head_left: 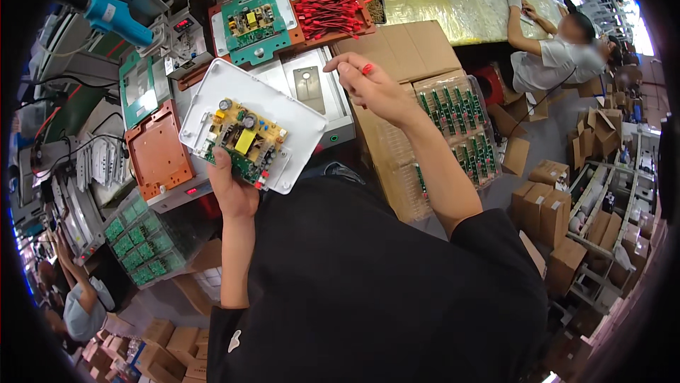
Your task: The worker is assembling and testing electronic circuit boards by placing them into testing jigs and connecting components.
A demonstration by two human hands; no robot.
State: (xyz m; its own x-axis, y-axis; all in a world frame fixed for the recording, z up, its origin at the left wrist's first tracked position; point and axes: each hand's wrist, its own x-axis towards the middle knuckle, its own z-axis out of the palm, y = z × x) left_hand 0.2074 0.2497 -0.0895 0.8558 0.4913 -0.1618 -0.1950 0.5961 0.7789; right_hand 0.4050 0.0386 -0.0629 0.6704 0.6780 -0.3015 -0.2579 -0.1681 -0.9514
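Across the middle of the head view, a white casing (303, 115) is held by the left hand (237, 195), with the thumb at the edge of a circuit board (244, 141). The board is already laid in the casing; no cover is seen over it. Both are left of the raised right hand (375, 91), whose fingers are half curled; whether the red piece (367, 69) there is gripped cannot be told.
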